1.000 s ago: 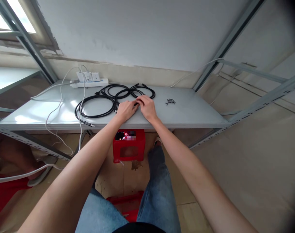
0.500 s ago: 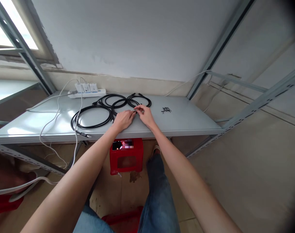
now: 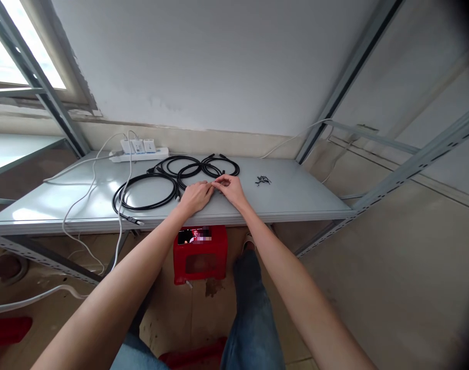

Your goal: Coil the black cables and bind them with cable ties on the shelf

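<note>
My left hand [image 3: 198, 196] and my right hand [image 3: 231, 189] meet at the near side of a coiled black cable [image 3: 179, 181] on the grey metal shelf [image 3: 296, 198]. The left fingers are closed over the coil's near edge, and part of the coil is hidden under them. Thumb and forefinger of my right hand are pinched together against the left fingertips; what they hold is too small to make out. More coiled black cables [image 3: 145, 208] lie to the left and behind, overlapping. Right of my hands is a small pile of short black strips [image 3: 262, 180].
A white power strip [image 3: 142, 155] with plugged-in adapters stands at the back left. White cords [image 3: 91, 187] hang over the shelf's front edge. Below, a red stool [image 3: 201, 262] carries a phone [image 3: 194, 235]. Metal uprights [image 3: 322, 121] frame the shelf.
My right hand has turned slightly, its fingertips drawing down and left against the left hand's. The small dark piece seen between the fingers is now hidden. The view has tilted up slightly.
</note>
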Demonstrator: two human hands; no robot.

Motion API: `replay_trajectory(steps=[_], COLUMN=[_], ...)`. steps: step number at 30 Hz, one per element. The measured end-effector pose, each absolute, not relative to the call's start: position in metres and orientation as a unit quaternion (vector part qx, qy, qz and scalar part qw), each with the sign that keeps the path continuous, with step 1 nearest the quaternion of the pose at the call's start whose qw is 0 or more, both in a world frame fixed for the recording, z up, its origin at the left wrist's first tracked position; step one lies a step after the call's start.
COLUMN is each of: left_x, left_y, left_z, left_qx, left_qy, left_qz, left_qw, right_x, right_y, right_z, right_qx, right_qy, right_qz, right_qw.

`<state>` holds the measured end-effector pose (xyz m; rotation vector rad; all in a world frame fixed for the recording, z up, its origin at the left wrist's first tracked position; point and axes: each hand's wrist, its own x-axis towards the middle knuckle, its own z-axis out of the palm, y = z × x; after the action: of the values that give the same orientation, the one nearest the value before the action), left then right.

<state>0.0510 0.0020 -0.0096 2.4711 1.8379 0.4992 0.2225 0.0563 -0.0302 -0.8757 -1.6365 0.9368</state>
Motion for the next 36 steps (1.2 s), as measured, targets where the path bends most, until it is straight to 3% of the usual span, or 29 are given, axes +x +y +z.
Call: replay_trajectory(steps=[5, 20, 29, 36], left_x=[0.05, 0.045, 0.047, 0.046], left_y=[-0.001, 0.005, 0.004, 0.004], left_z=[-0.009, -0.013, -0.009, -0.01], left_qx=[0.804, 0.809, 0.804, 0.807], left_qy=[0.572, 0.564, 0.576, 0.574], left_qz=[0.16, 0.165, 0.144, 0.139], left_qw=[0.005, 0.022, 0.023, 0.009], right_x=[0.222, 0.225, 0.238, 0.246], right_y=[0.058, 0.059, 0.057, 0.064], right_z=[-0.033, -0.032, -0.016, -0.022], right_qx=[-0.403, -0.337, -0.279, -0.269], right_qy=[-0.688, -0.73, -0.878, -0.906], right_qz=[0.315, 0.361, 0.163, 0.076], right_qw=[0.515, 0.473, 0.354, 0.319])
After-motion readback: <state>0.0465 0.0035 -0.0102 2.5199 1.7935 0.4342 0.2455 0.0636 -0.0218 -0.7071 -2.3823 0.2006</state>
